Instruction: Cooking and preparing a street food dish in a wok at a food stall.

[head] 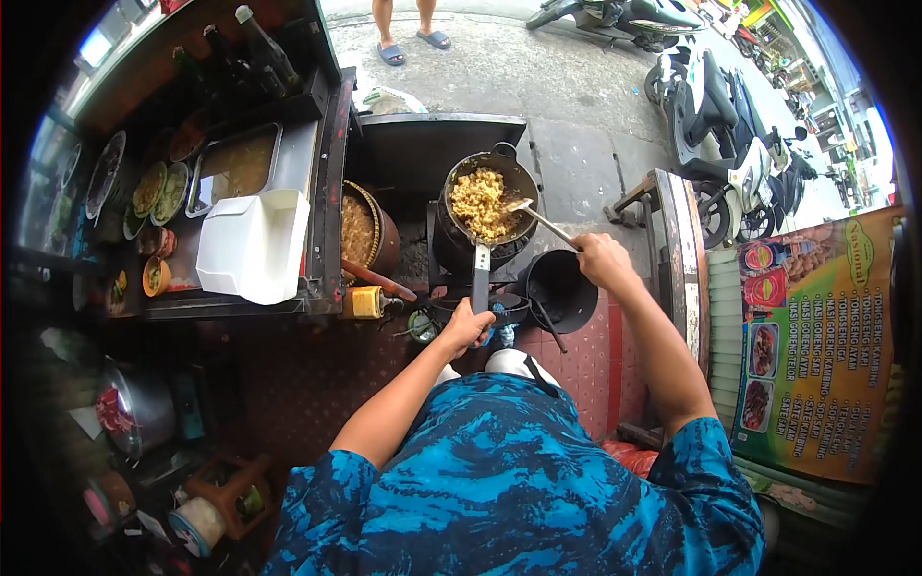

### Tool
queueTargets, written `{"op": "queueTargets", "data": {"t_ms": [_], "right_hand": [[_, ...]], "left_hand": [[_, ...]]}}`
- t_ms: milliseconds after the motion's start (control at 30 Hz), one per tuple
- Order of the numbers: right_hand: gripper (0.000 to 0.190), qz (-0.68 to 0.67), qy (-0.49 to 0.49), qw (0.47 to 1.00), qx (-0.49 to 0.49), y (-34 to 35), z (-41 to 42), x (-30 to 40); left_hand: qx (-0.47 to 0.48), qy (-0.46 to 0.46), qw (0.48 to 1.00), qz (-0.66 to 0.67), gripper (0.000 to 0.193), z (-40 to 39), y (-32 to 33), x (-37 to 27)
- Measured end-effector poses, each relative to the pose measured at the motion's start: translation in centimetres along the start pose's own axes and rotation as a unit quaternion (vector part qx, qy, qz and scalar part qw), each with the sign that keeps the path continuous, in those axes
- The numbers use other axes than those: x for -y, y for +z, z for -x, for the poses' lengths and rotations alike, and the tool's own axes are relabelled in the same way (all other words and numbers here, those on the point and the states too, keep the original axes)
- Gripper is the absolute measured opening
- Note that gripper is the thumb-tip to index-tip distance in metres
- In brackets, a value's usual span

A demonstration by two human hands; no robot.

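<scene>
A dark wok (pixel 517 173) sits on a burner in front of me, a heap of yellowish fried rice (pixel 477 200) filling mostly its left and middle. My left hand (pixel 468 327) grips the near end of the wok's long handle (pixel 481 272). In my right hand (pixel 605 261), at the right of the wok, is the handle of a metal spatula (pixel 551 226). The spatula's blade touches the right side of the rice, and its edge is partly buried there. A white takeaway box (pixel 252 248) stands open on the cart counter to the left.
Left of the burner is a round pot (pixel 382 237) of brown food. A black bucket (pixel 576 295) stands below my right hand, near a wooden bench (pixel 681 252). Bowls (pixel 169 194) and a steel tray (pixel 270 155) fill the cart. A person's sandalled feet (pixel 392 54) and parked motorbikes (pixel 709 101) are beyond.
</scene>
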State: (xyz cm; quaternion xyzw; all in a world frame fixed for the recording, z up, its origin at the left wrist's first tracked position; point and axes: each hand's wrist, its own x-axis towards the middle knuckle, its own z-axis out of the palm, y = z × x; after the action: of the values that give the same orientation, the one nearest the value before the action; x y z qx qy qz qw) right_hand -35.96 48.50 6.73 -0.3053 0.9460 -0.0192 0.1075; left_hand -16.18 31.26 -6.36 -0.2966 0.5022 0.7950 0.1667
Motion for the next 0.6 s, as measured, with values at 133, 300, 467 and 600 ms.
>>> {"op": "queueTargets", "data": {"t_ms": [133,300,467,600], "right_hand": [[0.03,-0.075,-0.018,0.991,0.11,-2.5,2.7,1.4],[0.033,-0.368,0.062,0.927,0.026,8.8,1.0,3.8],[0.029,-0.366,0.03,0.926,0.089,4.3,2.9,-0.5],[0.018,-0.073,-0.083,0.994,0.024,5.0,4.9,0.3]], "left_hand": [[-0.03,0.017,0.999,0.011,0.03,0.3,1.3,0.4],[-0.043,0.043,0.998,0.022,0.019,-0.5,4.4,0.7],[-0.07,0.044,0.996,0.045,0.017,-0.4,4.2,1.6],[-0.1,0.031,0.994,0.017,0.021,-0.5,4.8,1.3]]}}
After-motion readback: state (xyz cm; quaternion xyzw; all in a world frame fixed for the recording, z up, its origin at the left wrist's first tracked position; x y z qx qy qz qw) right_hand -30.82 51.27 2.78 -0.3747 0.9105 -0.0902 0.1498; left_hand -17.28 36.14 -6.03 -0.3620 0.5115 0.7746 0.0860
